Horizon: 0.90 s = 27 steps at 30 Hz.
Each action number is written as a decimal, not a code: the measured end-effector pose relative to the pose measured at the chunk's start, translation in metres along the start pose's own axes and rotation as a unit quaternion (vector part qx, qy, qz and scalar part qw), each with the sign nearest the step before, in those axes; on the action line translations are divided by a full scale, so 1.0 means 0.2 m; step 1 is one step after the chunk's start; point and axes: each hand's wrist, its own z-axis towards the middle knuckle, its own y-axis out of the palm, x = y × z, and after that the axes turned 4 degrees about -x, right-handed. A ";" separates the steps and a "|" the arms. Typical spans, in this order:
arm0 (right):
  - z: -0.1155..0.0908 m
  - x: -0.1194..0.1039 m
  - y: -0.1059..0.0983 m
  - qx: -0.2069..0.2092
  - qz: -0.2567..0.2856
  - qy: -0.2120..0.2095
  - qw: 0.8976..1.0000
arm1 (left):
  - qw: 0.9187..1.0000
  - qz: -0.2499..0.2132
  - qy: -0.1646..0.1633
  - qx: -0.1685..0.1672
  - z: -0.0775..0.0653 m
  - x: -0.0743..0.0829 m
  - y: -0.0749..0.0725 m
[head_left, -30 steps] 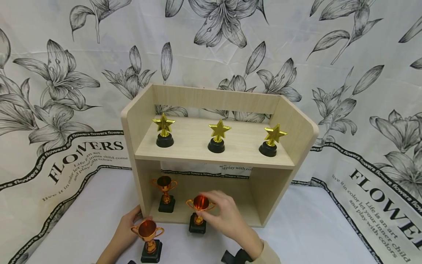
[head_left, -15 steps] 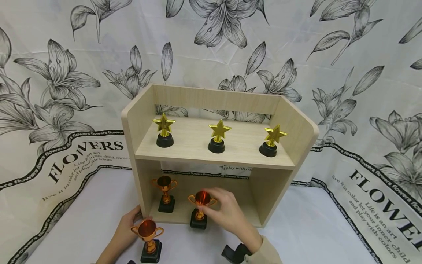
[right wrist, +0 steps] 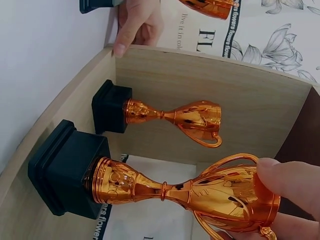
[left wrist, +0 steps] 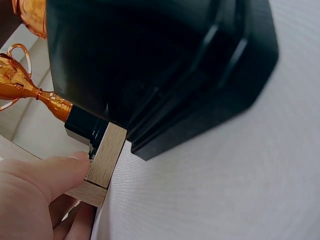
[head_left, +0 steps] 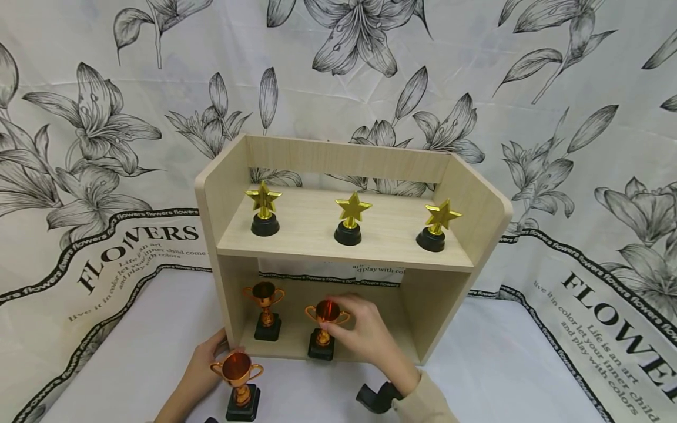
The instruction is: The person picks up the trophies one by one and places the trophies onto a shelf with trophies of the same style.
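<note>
My right hand (head_left: 365, 329) pinches the rim of a shiny orange-copper trophy cup (head_left: 321, 348) with two handles and a black square base. Its base overlaps the front edge of the lower shelf; in the right wrist view this cup (right wrist: 165, 192) stands level with its neighbour. That matching trophy cup (head_left: 267, 320) is upright inside at the left. My left hand (head_left: 206, 363) grips the lower left front corner of the wooden shelf unit (head_left: 344, 254), thumb inside, as the left wrist view shows. A third trophy cup (head_left: 241, 385) stands on the table before that hand.
On the upper board stand three gold star trophies (head_left: 353, 218) with round black bases, spaced apart. A black angular item (head_left: 378, 399) lies by the right wrist. White cloth (head_left: 497, 364) covers the table, and a flower-printed cloth (head_left: 338, 70) hangs behind the shelf.
My right hand has carried its trophy cup inward and slightly right, from in front of the shelf to over its front edge. The left hand and other trophies have stayed put.
</note>
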 end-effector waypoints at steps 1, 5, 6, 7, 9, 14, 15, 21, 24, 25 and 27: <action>0.00 0.00 0.00 0.000 -0.001 0.001 1.000 | 1.000 0.000 -0.001 -0.001 0.00 0.00 0.00; 0.01 0.01 -0.01 0.002 -0.002 0.005 1.000 | 1.000 -0.004 -0.006 -0.005 0.00 0.00 0.00; 0.01 0.02 -0.01 0.002 -0.002 0.008 1.000 | 1.000 -0.005 -0.009 -0.005 0.00 0.00 0.00; 0.02 0.02 -0.01 0.002 -0.003 0.010 1.000 | 1.000 -0.005 -0.012 -0.006 0.00 0.00 0.00; 0.02 0.03 -0.01 0.000 -0.002 0.018 1.000 | 1.000 -0.003 -0.012 -0.005 0.00 0.00 0.00; 0.02 0.06 -0.01 -0.005 0.001 0.041 0.999 | 1.000 0.003 0.000 -0.001 0.00 0.00 0.00; 0.02 0.06 -0.01 -0.007 0.003 0.047 0.999 | 1.000 0.003 0.000 -0.002 0.00 0.00 0.00; 0.03 0.08 -0.01 -0.012 0.010 0.065 0.998 | 1.000 -0.005 -0.016 -0.008 0.00 -0.01 0.00; 0.03 0.09 -0.01 -0.011 0.007 0.070 0.997 | 1.000 -0.005 -0.020 -0.011 0.00 0.00 0.00; 0.03 0.09 -0.01 -0.011 0.007 0.072 0.997 | 1.000 -0.004 -0.019 -0.011 0.01 0.01 0.00; 0.03 0.09 -0.01 -0.010 0.007 0.075 0.997 | 1.000 0.000 -0.017 -0.009 0.01 0.01 0.00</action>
